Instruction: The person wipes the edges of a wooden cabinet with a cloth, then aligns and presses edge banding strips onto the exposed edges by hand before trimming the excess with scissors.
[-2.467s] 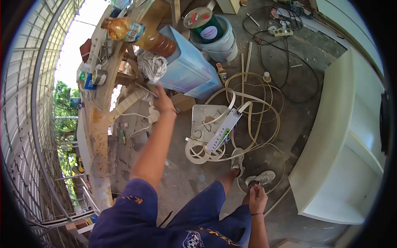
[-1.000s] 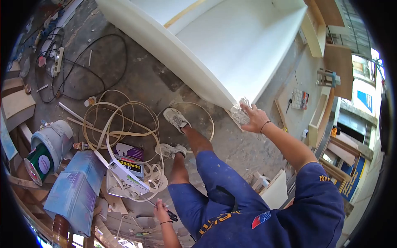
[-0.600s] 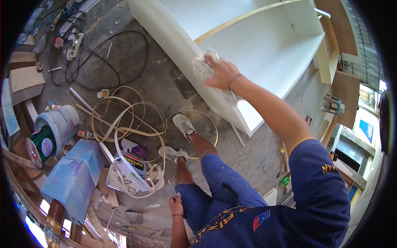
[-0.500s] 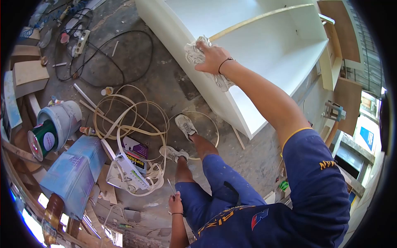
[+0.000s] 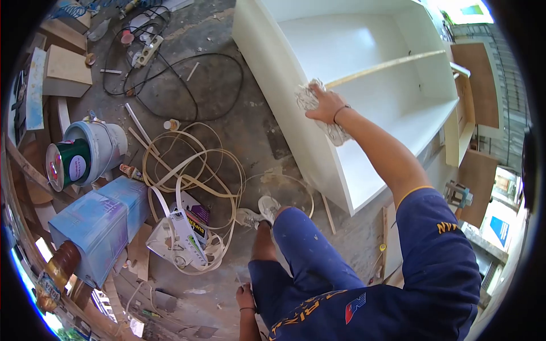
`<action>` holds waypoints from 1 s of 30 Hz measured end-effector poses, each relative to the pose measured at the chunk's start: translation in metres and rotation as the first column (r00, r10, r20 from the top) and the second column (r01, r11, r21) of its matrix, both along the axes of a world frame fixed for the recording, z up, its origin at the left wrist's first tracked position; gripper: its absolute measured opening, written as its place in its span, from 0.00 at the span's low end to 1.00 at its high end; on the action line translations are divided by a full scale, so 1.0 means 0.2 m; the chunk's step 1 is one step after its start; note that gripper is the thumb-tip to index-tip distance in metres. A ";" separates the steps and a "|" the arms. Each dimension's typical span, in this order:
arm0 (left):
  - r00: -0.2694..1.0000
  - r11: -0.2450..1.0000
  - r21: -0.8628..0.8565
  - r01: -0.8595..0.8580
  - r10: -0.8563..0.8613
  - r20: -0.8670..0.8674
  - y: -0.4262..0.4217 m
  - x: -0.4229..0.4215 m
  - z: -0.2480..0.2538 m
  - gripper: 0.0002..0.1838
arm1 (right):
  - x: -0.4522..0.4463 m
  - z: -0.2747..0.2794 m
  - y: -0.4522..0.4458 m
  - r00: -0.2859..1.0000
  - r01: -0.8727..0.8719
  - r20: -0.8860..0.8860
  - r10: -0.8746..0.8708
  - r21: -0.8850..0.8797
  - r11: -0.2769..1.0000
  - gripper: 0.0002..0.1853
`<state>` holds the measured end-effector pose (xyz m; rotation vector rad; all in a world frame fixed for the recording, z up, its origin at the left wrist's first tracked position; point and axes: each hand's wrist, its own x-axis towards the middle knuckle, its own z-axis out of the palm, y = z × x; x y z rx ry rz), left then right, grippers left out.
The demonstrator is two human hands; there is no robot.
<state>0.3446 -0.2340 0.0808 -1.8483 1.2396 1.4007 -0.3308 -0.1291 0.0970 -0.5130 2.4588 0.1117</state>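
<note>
Bright daylight, edge glare, soft sheen inside white cabinet, black-rimmed fisheye curvature.

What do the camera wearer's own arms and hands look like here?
The right hand and left hand are gloveless, each with a thin dark wristband. The right sleeve is short and navy, with yellow edging and yellow lettering.

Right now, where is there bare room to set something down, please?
Bare floor lies between the black cable, the coiled strips and the white cabinet. The cabinet's nearer compartment looks bare too. It is crowded around the strips, the blue container and the bucket.
</note>
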 end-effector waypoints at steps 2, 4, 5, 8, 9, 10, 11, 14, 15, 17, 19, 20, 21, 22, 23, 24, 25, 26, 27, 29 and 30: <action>1.000 1.000 0.005 -0.012 0.012 0.012 0.04 0.02 0.01 0.17 | -0.04 -0.02 -0.01 1.000 -0.007 0.024 0.006 0.020 1.000 0.50; 0.999 1.000 0.011 -0.011 0.011 0.031 0.03 -0.06 0.02 0.20 | -0.11 0.02 -0.09 0.999 0.035 0.037 -0.036 0.040 0.999 0.51; 0.994 0.994 -0.033 0.100 -0.098 0.044 0.02 -0.10 0.04 0.20 | -0.15 0.02 -0.12 0.999 0.026 0.019 -0.027 0.045 0.999 0.51; 0.980 0.979 -0.069 0.190 -0.185 0.075 -0.04 -0.28 0.09 0.20 | -0.30 0.00 -0.26 1.000 0.014 -0.002 -0.014 0.048 0.999 0.51; 0.981 0.982 -0.058 0.181 -0.176 0.085 -0.06 -0.34 0.08 0.21 | -0.37 0.00 -0.30 1.000 0.023 -0.008 -0.023 0.052 0.998 0.51; 0.982 0.982 -0.061 0.178 -0.173 0.082 -0.08 -0.39 0.06 0.21 | -0.43 0.01 -0.35 1.000 0.020 -0.011 -0.019 0.050 0.999 0.51; 0.989 0.987 -0.090 0.133 -0.127 0.076 -0.10 -0.42 0.04 0.21 | -0.50 0.02 -0.40 1.000 0.018 -0.003 -0.017 0.043 0.999 0.51; 0.997 0.992 -0.123 0.038 -0.029 0.073 -0.12 -0.50 -0.04 0.21 | -0.73 0.00 -0.58 1.000 0.005 -0.009 -0.004 0.017 1.000 0.51; 0.997 0.992 -0.125 -0.013 0.023 0.077 -0.14 -0.60 -0.06 0.21 | -0.83 -0.01 -0.65 1.000 -0.006 -0.022 0.006 0.003 1.000 0.51; 0.992 0.989 -0.112 0.094 -0.084 0.093 -0.16 -0.80 -0.08 0.22 | -1.03 -0.03 -0.78 0.999 -0.035 -0.027 0.034 -0.004 0.999 0.51; 0.971 0.973 -0.082 0.215 -0.204 0.124 -0.20 -0.99 -0.04 0.22 | -1.18 -0.07 -0.88 0.999 -0.050 -0.011 0.050 -0.001 0.999 0.51; 0.952 0.959 -0.036 0.282 -0.275 0.136 -0.20 -1.10 -0.06 0.23 | -1.28 -0.08 -0.95 0.997 -0.073 -0.010 0.073 -0.016 0.997 0.51; 0.928 0.938 0.006 0.346 -0.344 0.144 -0.20 -1.20 -0.08 0.24 | -1.38 -0.08 -1.03 0.995 -0.097 -0.012 0.097 -0.035 0.995 0.51; 0.926 0.938 0.015 0.346 -0.344 0.156 -0.20 -1.24 -0.06 0.24 | -1.45 -0.10 -1.08 0.995 -0.097 0.003 0.097 -0.032 0.995 0.51; 0.929 0.937 -0.003 0.348 -0.345 0.134 -0.21 -1.29 -0.06 0.24 | -1.53 -0.11 -1.14 0.995 -0.092 -0.036 0.090 -0.065 0.994 0.51; 0.934 0.937 -0.027 0.347 -0.343 0.105 -0.23 -1.37 -0.06 0.24 | -1.60 -0.11 -1.20 0.993 -0.091 -0.084 0.083 -0.102 0.991 0.51; 0.936 0.940 -0.034 0.340 -0.335 0.103 -0.24 -1.45 -0.06 0.24 | -1.66 -0.10 -1.25 0.992 -0.099 -0.088 0.090 -0.107 0.989 0.51; 0.933 0.933 -0.061 0.354 -0.347 0.096 -0.26 -1.51 -0.04 0.24 | -1.70 -0.09 -1.29 0.993 -0.100 -0.074 0.093 -0.089 0.991 0.51; 0.926 0.924 -0.085 0.373 -0.365 0.092 -0.29 -1.55 0.00 0.23 | -1.72 -0.07 -1.31 0.994 -0.094 -0.058 0.090 -0.070 0.993 0.51; 0.928 0.928 -0.076 0.366 -0.357 0.110 -0.33 -1.58 0.07 0.23 | -1.67 -0.14 -1.21 0.994 -0.109 -0.032 0.108 -0.053 0.993 0.51; 0.933 0.933 -0.077 0.351 -0.341 0.115 -0.35 -1.63 0.05 0.23 | -1.66 -0.14 -1.20 0.991 -0.132 -0.024 0.131 -0.038 0.990 0.51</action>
